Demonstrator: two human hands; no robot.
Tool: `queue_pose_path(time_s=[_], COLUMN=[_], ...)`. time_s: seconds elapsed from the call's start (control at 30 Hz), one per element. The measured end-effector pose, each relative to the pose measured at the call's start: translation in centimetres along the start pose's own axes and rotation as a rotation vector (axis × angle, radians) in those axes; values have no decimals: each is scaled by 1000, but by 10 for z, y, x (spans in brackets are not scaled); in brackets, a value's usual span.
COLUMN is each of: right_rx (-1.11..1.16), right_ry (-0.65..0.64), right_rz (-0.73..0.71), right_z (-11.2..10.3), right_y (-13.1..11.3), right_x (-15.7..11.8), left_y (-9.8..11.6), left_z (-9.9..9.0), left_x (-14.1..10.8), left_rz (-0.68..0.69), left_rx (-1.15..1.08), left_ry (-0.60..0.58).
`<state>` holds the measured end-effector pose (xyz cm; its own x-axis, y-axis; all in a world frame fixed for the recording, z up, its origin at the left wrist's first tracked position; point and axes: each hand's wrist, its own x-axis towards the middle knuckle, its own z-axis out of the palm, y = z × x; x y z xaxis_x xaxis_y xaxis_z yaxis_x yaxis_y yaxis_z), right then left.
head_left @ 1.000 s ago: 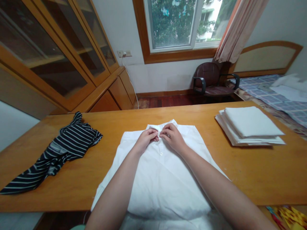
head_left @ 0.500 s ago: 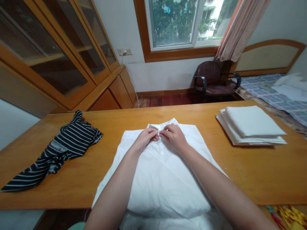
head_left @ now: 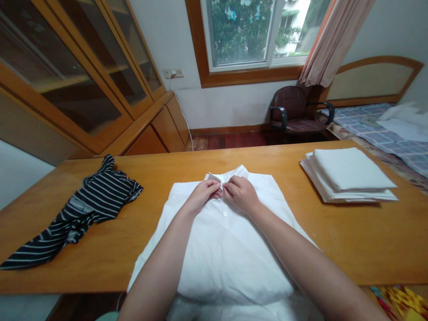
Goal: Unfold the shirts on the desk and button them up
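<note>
A white shirt [head_left: 230, 254] lies spread on the wooden table, its collar pointing away from me and its lower part hanging over the near edge. Just below the collar, my left hand [head_left: 206, 192] pinches the front placket between thumb and fingers. My right hand [head_left: 241, 191] grips the same placket from the other side, fingers curled, almost touching the left. Whatever button sits between the fingertips is hidden. One white button [head_left: 225, 214] shows on the placket a little below the hands.
A black-and-white striped garment [head_left: 96, 200] lies crumpled on the table [head_left: 157, 171] at left. At right rests a stack of folded white cloth [head_left: 351, 171]. Yellow fabric [head_left: 404, 303] shows below the near right edge. Beyond stand an office chair [head_left: 290, 109] and a glass-door cabinet [head_left: 130, 107].
Both hands stay at the placket below the collar. The right hand's fingers have curled in slightly; the shirt and the things around it lie as before.
</note>
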<state>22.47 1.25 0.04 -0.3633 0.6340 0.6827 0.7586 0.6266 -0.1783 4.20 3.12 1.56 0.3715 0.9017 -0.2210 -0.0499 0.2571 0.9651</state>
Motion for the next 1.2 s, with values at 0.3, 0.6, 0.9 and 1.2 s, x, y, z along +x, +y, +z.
queue_pose_path(time_s=[0.3, 0.6, 0.9, 1.2], right_rx=[32, 82, 32, 90], right_ry=[-81, -168, -487, -587], right_rz=[-152, 52, 258, 395], right_z=[-3, -14, -33, -44], right_y=[0, -1, -5, 15], right_x=[-1, -4, -1, -2], left_y=[-4, -5, -15, -15], left_z=[2, 3, -4, -3], left_x=[-1, -1, 9, 9], left_rz=[-95, 31, 109, 107], left_rx=[52, 99, 151, 142], left_ry=[-24, -52, 40, 87])
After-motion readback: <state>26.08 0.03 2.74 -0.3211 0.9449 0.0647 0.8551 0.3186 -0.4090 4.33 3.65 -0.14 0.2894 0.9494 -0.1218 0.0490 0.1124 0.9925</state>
